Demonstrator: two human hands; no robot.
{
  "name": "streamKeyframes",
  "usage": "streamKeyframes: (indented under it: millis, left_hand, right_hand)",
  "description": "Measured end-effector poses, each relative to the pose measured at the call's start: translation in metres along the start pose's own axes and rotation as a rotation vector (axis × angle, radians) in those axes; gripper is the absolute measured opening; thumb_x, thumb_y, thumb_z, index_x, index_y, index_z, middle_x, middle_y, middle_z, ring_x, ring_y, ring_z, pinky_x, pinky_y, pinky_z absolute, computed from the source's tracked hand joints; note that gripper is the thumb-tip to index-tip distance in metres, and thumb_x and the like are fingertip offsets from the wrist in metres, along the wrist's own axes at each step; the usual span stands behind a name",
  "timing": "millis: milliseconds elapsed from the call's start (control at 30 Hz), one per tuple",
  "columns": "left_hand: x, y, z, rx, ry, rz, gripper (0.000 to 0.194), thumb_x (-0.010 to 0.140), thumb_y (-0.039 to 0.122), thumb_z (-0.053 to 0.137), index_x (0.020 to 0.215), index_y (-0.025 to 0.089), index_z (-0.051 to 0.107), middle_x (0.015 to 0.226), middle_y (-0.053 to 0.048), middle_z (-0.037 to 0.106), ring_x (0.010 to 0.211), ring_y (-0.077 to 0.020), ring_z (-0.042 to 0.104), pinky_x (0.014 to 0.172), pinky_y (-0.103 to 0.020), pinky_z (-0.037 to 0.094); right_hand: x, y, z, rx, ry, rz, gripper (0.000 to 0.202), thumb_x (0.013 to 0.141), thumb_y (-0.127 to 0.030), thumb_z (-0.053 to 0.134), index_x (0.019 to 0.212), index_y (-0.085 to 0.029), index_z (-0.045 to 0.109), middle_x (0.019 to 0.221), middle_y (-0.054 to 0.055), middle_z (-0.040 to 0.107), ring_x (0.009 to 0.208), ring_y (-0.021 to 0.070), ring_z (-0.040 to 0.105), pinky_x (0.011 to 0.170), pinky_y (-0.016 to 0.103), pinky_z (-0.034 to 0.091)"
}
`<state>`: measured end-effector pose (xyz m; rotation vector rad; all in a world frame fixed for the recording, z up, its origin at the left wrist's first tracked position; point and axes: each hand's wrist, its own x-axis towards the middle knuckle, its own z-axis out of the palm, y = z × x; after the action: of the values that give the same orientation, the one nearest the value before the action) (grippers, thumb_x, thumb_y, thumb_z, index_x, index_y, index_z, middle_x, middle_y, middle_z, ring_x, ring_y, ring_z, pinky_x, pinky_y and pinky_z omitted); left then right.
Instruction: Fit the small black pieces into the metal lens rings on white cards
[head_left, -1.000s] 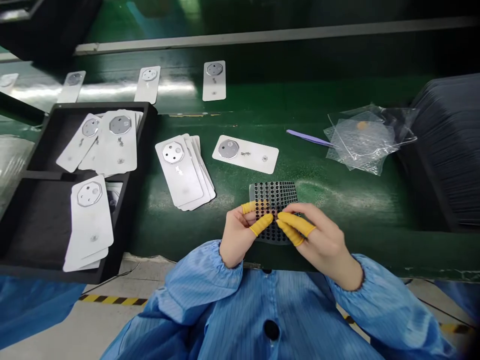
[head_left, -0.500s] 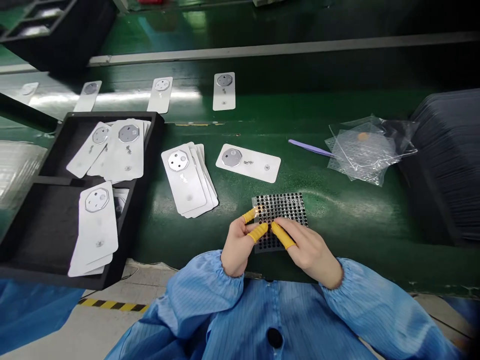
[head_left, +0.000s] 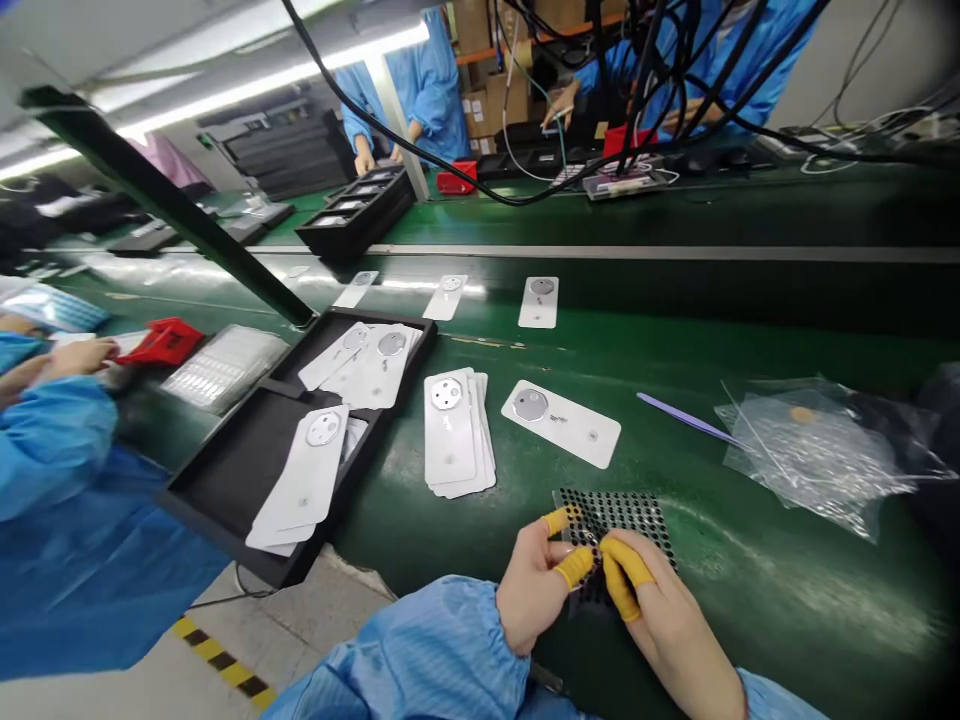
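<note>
Left hand [head_left: 536, 580]: pinching the near-left edge of the perforated sheet [head_left: 622, 515]; two yellow finger cots visible.
Right hand [head_left: 660, 615]: two cotted fingertips pressed on the sheet, meeting the left thumb.
Perforated sheet: one, flat on the green desk [head_left: 750, 590], 6 o'clock.
White plates: one stack [head_left: 457, 432] at 11 o'clock of the hands; one single plate [head_left: 562, 422] at 12 o'clock.
Black tray [head_left: 247, 470]: one, 9 o'clock, holding two plate piles.
Conveyor: three plates.
Purple tweezers [head_left: 686, 419]: one, 2 o'clock.

Yellow-capped fingers [head_left: 576, 566] over a black-dotted sheet [head_left: 615, 515], white plates [head_left: 457, 430], green bench [head_left: 750, 580], black tray [head_left: 247, 470].
</note>
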<state>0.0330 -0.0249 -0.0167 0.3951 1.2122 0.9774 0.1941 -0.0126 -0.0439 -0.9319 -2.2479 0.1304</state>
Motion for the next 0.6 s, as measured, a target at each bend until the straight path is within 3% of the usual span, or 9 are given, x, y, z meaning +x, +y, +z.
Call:
streamKeyframes:
  millis: [233,367,500,600]
  left_hand:
    - [0.014,-0.009,-0.018,0.293,-0.116,0.121,0.072,0.064,0.047,0.079,0.123,0.012,0.056,0.071,-0.002,0.060,0.061,-0.0133,0.057,0.060,-0.026,0.044]
    - [0.015,-0.002,-0.018,0.410,-0.183,0.118,0.066,0.071,0.042,0.074,0.126,0.010,0.054,0.082,-0.009,0.067,0.070,-0.0192,0.066,0.062,-0.027,0.049]
    - [0.004,0.002,-0.016,0.680,-0.084,0.174,0.068,0.077,0.034,0.067,0.136,0.010,0.043,0.089,-0.011,0.069,0.073,-0.0217,0.068,0.062,-0.030,0.053]
    - [-0.011,0.025,-0.018,1.121,0.068,0.319,0.047,0.079,0.039,0.061,0.117,0.011,0.059,0.085,-0.011,0.069,0.073,-0.0246,0.067,0.066,-0.036,0.054]
  right_hand:
    - [-0.010,0.014,0.009,0.069,-0.016,-0.055,0.020,0.091,-0.015,0.039,0.094,-0.016,0.059,0.107,0.015,0.065,0.098,0.0236,0.067,0.076,0.031,0.061]
    - [-0.012,0.016,0.012,0.174,-0.037,0.111,0.018,0.093,-0.021,0.041,0.103,-0.018,0.055,0.109,0.012,0.063,0.099,0.0210,0.066,0.079,0.029,0.059]
    - [-0.016,0.019,0.009,0.230,-0.057,0.235,0.020,0.093,-0.019,0.040,0.108,-0.020,0.053,0.114,0.012,0.059,0.103,0.0186,0.064,0.078,0.025,0.058]
    - [-0.019,0.021,0.006,0.245,-0.089,0.178,0.024,0.091,-0.015,0.040,0.112,-0.019,0.052,0.119,0.012,0.058,0.110,0.0187,0.061,0.085,0.025,0.057]
